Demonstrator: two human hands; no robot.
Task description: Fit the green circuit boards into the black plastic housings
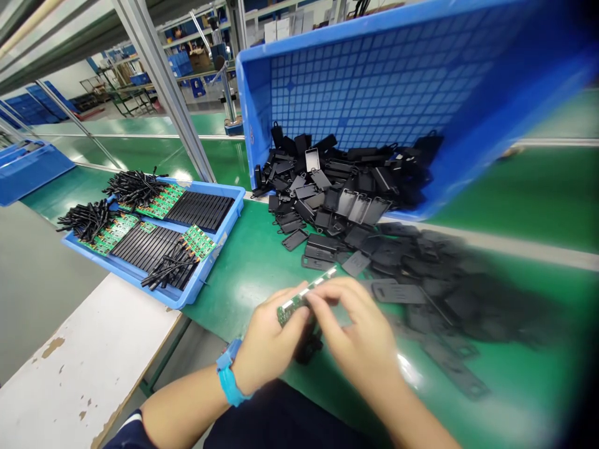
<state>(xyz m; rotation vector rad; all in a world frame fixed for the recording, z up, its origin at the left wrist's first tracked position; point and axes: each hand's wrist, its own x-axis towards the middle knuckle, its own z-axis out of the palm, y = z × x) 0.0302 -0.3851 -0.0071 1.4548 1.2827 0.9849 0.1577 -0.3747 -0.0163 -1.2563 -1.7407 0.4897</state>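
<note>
While the fingers (327,304) of the left hand (269,343) and right hand (360,330) grip a circuit board (291,310), black cases (327,193) lie heaped (more boards (112,234) fill a blue tray (224,188)).

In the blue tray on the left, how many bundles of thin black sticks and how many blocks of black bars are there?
Bundles of thin black sticks in the blue tray: 3
Blocks of black bars: 2
Total: 5
</note>
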